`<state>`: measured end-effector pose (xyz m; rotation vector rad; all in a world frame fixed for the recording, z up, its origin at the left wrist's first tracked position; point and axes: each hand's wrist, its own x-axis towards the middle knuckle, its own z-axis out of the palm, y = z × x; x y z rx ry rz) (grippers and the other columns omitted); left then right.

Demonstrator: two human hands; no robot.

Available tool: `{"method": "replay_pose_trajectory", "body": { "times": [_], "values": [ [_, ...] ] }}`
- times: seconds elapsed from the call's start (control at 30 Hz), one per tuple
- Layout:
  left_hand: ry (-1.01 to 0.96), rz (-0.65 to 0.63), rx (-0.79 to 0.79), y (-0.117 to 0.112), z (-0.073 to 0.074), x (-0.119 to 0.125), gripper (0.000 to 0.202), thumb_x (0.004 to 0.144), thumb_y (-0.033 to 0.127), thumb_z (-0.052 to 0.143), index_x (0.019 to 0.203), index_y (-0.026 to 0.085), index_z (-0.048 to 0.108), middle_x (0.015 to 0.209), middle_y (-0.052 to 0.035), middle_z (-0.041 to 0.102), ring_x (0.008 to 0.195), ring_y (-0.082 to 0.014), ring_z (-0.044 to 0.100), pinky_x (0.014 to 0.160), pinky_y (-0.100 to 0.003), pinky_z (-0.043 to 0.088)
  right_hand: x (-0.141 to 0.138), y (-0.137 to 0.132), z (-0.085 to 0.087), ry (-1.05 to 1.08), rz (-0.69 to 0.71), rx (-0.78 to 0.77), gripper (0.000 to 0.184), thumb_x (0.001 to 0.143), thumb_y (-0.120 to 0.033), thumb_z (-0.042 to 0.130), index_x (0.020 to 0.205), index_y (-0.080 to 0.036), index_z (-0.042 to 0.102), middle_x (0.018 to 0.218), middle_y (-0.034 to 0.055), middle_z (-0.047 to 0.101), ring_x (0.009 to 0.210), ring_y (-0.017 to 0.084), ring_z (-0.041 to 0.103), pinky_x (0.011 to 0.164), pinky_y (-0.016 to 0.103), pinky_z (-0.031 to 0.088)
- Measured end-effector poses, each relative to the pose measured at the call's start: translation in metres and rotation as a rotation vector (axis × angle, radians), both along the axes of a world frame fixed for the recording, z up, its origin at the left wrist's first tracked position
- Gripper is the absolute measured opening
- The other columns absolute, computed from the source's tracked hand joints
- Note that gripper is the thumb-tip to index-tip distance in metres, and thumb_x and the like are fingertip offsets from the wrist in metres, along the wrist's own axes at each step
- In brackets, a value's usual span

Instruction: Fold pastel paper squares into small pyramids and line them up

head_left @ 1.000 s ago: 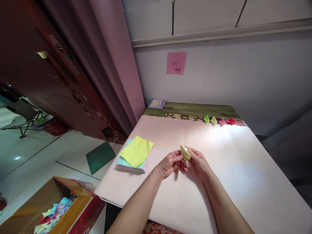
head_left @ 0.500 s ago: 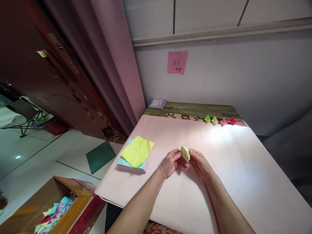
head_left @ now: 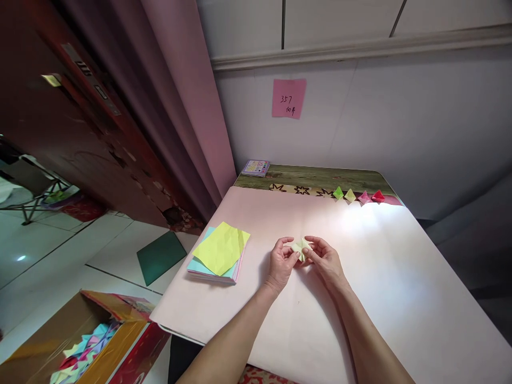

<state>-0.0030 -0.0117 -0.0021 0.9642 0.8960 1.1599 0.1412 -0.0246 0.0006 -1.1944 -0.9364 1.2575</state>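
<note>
Over the middle of the table, a small pale yellow origami piece (head_left: 298, 247) is pinched between my two hands. My left hand (head_left: 281, 261) grips its left side, thumb at the front. On the other side my right hand (head_left: 325, 258) has its thumb pressed on the paper and its fingers behind. Folds fan out around a middle crease; the back is hidden by my fingers. To the left lies a yellow sheet (head_left: 222, 248) on a stack of coloured paper (head_left: 212, 273).
Folded green, yellow, pink and red paper pieces (head_left: 364, 198) stand in a row at the table's (head_left: 400, 277) far edge. A small pack (head_left: 256, 168) lies at the back left. On the floor at left, a cardboard box (head_left: 48, 338) holds folded papers. A pink note (head_left: 288, 98) hangs on the wall.
The origami piece has turned from a narrow, edge-on diamond to a wider, fanned shape facing me. My right thumb has come over its front. The camera view has shifted slightly.
</note>
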Motion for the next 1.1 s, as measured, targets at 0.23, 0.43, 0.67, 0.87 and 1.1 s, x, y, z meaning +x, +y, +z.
{"method": "replay_pose_trajectory", "body": {
  "times": [0.23,0.43,0.67,0.87,1.1],
  "values": [
    [0.058,-0.05,-0.091,0.0,0.0,0.004,0.039,0.064,0.041,0.081,0.081,0.016,0.057,0.062,-0.0005,0.065,0.057,-0.0165,0.064,0.057,-0.028,0.052,-0.009,-0.001,0.002,0.108,-0.082,0.025,0.043,0.067,-0.048,0.081,0.097,-0.022,0.067,0.09,0.0053,0.071,0.075,0.021,0.065,0.068,0.033,0.052],
    [0.11,-0.151,-0.152,0.002,0.002,0.002,0.037,0.063,0.042,0.08,0.076,0.013,0.061,0.062,-0.0032,0.066,0.05,-0.0135,0.06,0.049,-0.026,0.05,-0.003,-0.001,0.004,0.042,-0.048,0.008,0.04,0.071,-0.05,0.078,0.095,-0.019,0.07,0.086,0.0057,0.07,0.073,0.019,0.061,0.066,0.031,0.051],
    [0.147,-0.195,-0.08,-0.001,0.001,0.0,0.036,0.067,0.043,0.077,0.071,0.015,0.054,0.06,-0.001,0.061,0.05,-0.011,0.057,0.049,-0.022,0.048,-0.001,0.0,0.0,0.021,-0.116,-0.057,0.035,0.069,-0.052,0.077,0.076,-0.018,0.07,0.069,0.0019,0.064,0.057,0.015,0.054,0.052,0.029,0.048],
    [0.133,-0.1,-0.053,0.006,0.008,0.002,0.04,0.075,0.052,0.068,0.068,0.015,0.056,0.055,0.0047,0.047,0.05,-0.0085,0.049,0.052,-0.022,0.049,-0.004,-0.001,0.002,0.007,-0.1,-0.062,0.039,0.067,-0.054,0.077,0.078,-0.017,0.071,0.069,0.0017,0.064,0.057,0.015,0.054,0.051,0.028,0.052],
    [0.132,-0.01,-0.101,0.005,0.0,0.007,0.04,0.072,0.054,0.07,0.07,0.015,0.061,0.054,0.0044,0.047,0.047,-0.0098,0.049,0.046,-0.023,0.049,-0.001,0.0,-0.001,-0.032,-0.091,-0.081,0.038,0.067,-0.053,0.076,0.079,-0.017,0.074,0.073,0.0038,0.067,0.065,0.018,0.057,0.052,0.027,0.052]
  ]
}}
